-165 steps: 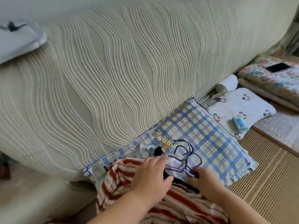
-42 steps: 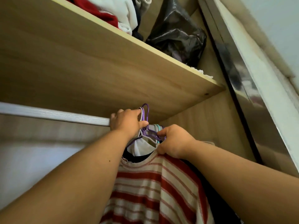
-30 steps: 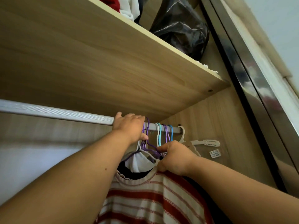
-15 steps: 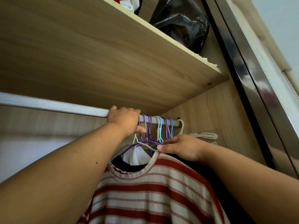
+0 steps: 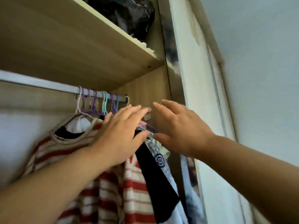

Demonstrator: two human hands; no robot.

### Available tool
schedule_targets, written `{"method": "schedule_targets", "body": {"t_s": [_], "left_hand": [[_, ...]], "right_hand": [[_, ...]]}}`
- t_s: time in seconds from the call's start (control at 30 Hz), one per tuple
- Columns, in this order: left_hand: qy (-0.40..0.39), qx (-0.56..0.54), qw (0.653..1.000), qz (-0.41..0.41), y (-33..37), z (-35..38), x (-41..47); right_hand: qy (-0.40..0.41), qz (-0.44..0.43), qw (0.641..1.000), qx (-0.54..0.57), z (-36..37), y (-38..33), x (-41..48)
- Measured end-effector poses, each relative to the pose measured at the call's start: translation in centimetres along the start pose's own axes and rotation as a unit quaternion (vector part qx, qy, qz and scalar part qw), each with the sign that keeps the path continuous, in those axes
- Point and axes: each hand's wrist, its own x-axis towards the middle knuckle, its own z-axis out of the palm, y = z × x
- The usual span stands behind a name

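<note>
Striped shirt [image 5: 103, 199] is hung at the right end of the rail [image 5: 40, 84], under the wooden shelf [image 5: 72, 46]. Its collar is seen left of the hands, with a white garment inside it. Hangers [image 5: 97, 101] (purple, teal and white hooks) are bunched on the rail just above the shirt.

Left hand [image 5: 118, 138]: grip wide, fingers straight, nothing held. It is laid over the shirt's shoulder; contact cannot be confirmed because of motion blur. The thumb is placed at the top edge of a black garment [image 5: 153, 172].

Right hand [image 5: 181, 128]: grip wide, fingers spread and straight, nothing held. It is positioned just right of the left hand, in front of the wardrobe side panel [image 5: 145, 88] and above a pale patterned garment [image 5: 161, 157].

A black bag [image 5: 129, 15] is stored on the shelf.
</note>
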Motion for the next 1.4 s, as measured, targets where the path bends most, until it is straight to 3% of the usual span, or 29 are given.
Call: {"method": "schedule_targets", "body": {"t_s": [0.13, 0.27, 0.37, 0.57, 0.8, 0.97, 1.23, 1.4], "left_hand": [[-0.090, -0.061, 0.992, 0.060, 9.5, 1.8, -4.3], [-0.174, -0.159, 0.965, 0.113, 20.5, 4.1, -9.5], [-0.231, -0.248, 0.929, 0.152, 30.4, 5.1, -14.8], [-0.353, -0.371, 0.818, 0.264, 51.6, 2.0, -27.0], [-0.414, -0.426, 0.684, 0.423, 68.0, -5.3, -37.9], [-0.417, -0.438, 0.616, 0.505, 75.4, -7.9, -41.8], [-0.451, -0.403, 0.550, 0.576, 84.2, -3.7, -45.4], [-0.460, -0.369, 0.542, 0.599, 89.6, 2.1, -46.1]], "right_hand": [[-0.088, 0.057, 0.991, -0.085, -4.9, 4.1, -11.8], [-0.202, 0.164, 0.955, -0.139, -11.4, 6.2, -26.3], [-0.265, 0.248, 0.918, -0.162, -17.4, 5.4, -36.8], [-0.341, 0.425, 0.809, -0.221, -30.0, 0.2, -56.0], [-0.360, 0.623, 0.641, -0.266, -41.5, -8.3, -72.0], [-0.346, 0.717, 0.539, -0.274, -45.6, -12.6, -78.6], [-0.314, 0.806, 0.432, -0.254, -45.2, -11.6, -86.4], [-0.292, 0.853, 0.371, -0.222, -43.0, -7.5, -92.3]]}}
